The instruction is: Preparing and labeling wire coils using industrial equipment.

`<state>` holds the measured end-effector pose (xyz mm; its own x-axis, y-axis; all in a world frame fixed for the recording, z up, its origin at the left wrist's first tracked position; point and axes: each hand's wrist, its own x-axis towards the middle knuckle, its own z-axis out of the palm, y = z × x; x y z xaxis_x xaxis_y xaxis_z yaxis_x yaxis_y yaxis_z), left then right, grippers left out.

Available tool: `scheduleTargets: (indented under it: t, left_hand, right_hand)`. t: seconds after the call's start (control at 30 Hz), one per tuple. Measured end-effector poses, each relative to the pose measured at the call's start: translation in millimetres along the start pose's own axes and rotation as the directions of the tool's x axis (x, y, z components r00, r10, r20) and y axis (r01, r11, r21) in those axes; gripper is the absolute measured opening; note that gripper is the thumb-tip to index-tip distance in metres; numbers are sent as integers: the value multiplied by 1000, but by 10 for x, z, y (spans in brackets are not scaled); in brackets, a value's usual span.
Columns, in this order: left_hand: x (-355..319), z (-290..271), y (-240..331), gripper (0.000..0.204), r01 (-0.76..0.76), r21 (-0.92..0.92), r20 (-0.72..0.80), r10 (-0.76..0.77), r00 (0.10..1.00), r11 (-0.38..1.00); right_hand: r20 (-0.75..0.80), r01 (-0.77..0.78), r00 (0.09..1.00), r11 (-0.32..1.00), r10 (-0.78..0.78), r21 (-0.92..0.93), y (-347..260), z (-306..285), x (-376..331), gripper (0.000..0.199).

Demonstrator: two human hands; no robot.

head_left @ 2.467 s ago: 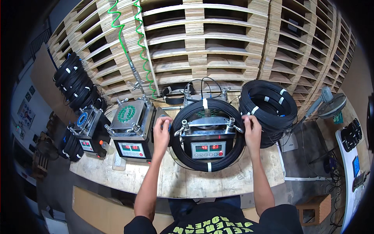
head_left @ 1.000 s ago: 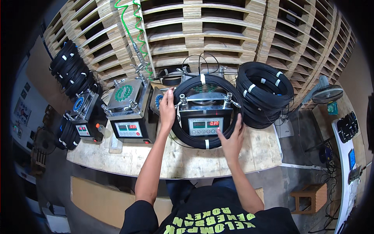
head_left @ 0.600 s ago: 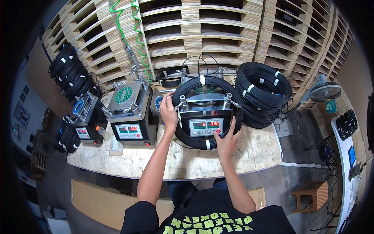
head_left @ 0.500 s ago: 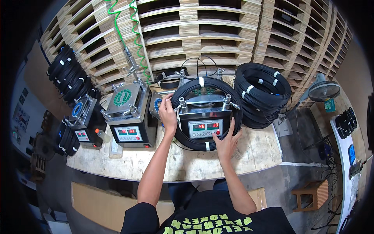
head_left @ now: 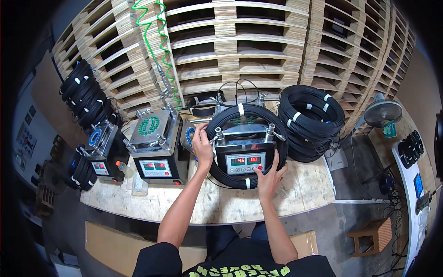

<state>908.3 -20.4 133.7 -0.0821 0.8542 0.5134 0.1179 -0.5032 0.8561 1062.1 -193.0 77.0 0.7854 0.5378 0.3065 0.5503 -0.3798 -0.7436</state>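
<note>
- The person stood at a wooden counter (head_left: 304, 184), both bare forearms coming up from the lower edge of the view toward a grey machine (head_left: 244, 152) with a front panel.
- The left hand (head_left: 203, 145) was raised higher than the right, its arm bent at the elbow and angled up; its fingers curled over the left side of a black cable coil (head_left: 247, 182) that ringed the machine, beside a metal clamp post.
- The right hand (head_left: 270, 177) lay lower, fingers spread and pointing upward, with the fingertips on the panel near a red button and the palm over the coil's lower right arc. It pinched nothing that could be seen.
- The coil sat around the machine at the middle of the counter, bound with white ties; two ties showed, one at the top and one at the bottom.
- Three machines with lit panels stood in a row on the counter: the one being handled, a second machine (head_left: 157, 147) just to its left with a green ring on top, and a third machine (head_left: 99, 154) further left with a blue ring.
- A stack of finished black coils (head_left: 311, 120) rested to the right of the handled machine, close to it.
- More black coils (head_left: 85, 97) hung at the far left, against stacked wooden pallets (head_left: 258, 46).
- One green spiral hose (head_left: 154, 41) dangled in front of the pallets.
- One fan (head_left: 382, 112) stood at the right.
</note>
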Motion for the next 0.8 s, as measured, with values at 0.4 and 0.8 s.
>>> scheduleTargets:
  t: [0.4, 0.8]
  left_hand:
    - [495, -134, -27, 39, 58, 224, 298, -125, 946, 973]
    - [1215, 520, 74, 39, 420, 386, 372, -556, 744, 821]
  right_hand:
    - [-270, 424, 902, 809, -337, 406, -281, -594, 852, 23]
    - [511, 154, 801, 933, -311, 327, -783, 742, 2657, 31]
